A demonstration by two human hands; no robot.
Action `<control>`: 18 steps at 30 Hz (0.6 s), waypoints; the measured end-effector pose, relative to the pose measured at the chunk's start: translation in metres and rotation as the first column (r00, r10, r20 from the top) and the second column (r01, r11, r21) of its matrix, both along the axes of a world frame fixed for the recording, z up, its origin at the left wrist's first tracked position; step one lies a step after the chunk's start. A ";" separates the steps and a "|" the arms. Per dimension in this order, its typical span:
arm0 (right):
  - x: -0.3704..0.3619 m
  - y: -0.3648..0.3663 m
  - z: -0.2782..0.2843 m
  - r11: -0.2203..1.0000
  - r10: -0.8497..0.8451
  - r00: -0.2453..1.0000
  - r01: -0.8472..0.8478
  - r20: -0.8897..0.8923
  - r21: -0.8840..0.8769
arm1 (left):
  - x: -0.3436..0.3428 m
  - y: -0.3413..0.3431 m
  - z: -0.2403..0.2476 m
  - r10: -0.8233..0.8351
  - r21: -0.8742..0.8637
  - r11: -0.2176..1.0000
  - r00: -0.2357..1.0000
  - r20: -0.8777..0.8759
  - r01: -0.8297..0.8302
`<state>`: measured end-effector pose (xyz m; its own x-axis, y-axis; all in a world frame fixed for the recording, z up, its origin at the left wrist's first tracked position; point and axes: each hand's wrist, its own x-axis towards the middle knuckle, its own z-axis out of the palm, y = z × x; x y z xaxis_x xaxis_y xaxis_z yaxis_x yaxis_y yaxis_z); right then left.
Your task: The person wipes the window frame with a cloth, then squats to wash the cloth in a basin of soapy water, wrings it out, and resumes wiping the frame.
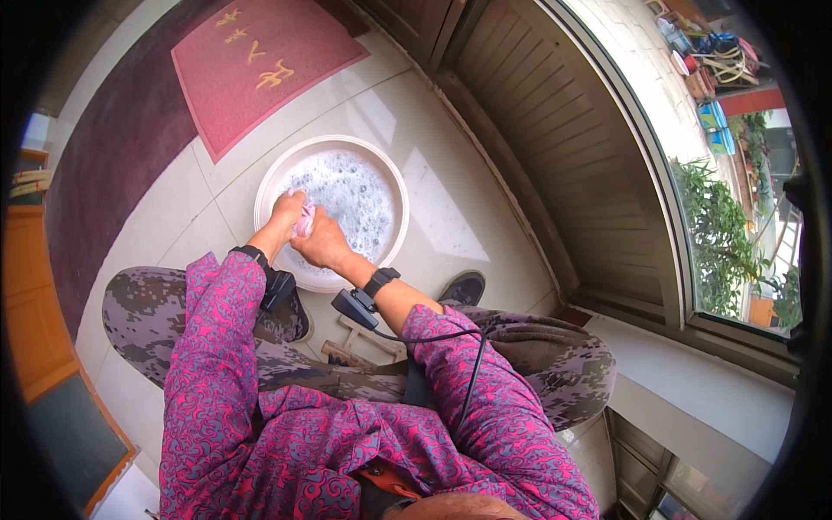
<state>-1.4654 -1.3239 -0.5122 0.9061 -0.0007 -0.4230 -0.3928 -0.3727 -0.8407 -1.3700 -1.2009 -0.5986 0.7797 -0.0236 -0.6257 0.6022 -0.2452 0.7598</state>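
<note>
Over the near-left part of a white basin (401, 184) my two hands are close together, gripping a small pink and white cloth (304, 220). My left hand (286, 211) is closed around its left end. My right hand (322, 240) is wrapped round the other end, its fingers partly hidden. The cloth looks bunched up, and most of it is covered by my fingers. Below it, soapy water (351, 186) with white suds and bubbles fills the basin, which stands on the tiled floor.
A red doormat (269, 65) with yellow characters lies beyond the basin on the left. Right of the basin runs a brown slatted panel (555, 113) beneath a window. A small wooden stool (368, 338) shows between my legs. A black cable (433, 335) hangs from my right wrist.
</note>
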 end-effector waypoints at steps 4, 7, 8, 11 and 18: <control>0.000 0.001 -0.003 0.999 0.029 0.999 -0.028 0.029 -0.043 | -0.002 0.002 -0.003 -0.002 0.030 1.000 1.000 0.030 0.002; -0.002 0.004 -0.008 0.999 0.011 0.999 -0.009 0.048 -0.044 | -0.002 0.003 -0.006 -0.029 0.056 0.998 0.999 0.024 0.028; -0.004 0.005 -0.009 0.999 0.016 0.998 -0.014 0.061 -0.037 | -0.002 0.004 -0.007 -0.045 0.074 0.996 0.999 0.025 0.043; -0.005 0.008 -0.012 1.000 0.012 0.998 -0.010 0.055 -0.026 | 0.001 0.004 -0.007 -0.058 0.110 0.993 0.997 0.054 0.051; 0.024 -0.021 -0.006 0.671 -0.025 0.996 0.077 -0.081 0.738 | 0.019 0.005 0.025 0.118 -0.228 0.965 0.992 -0.051 -0.127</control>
<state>-1.4414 -1.3444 -0.5177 0.8876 0.2905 -0.3574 -0.4502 0.3828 -0.8067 -1.3511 -1.1958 -0.5733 0.7624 -0.0762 -0.6426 0.6451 0.0118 0.7640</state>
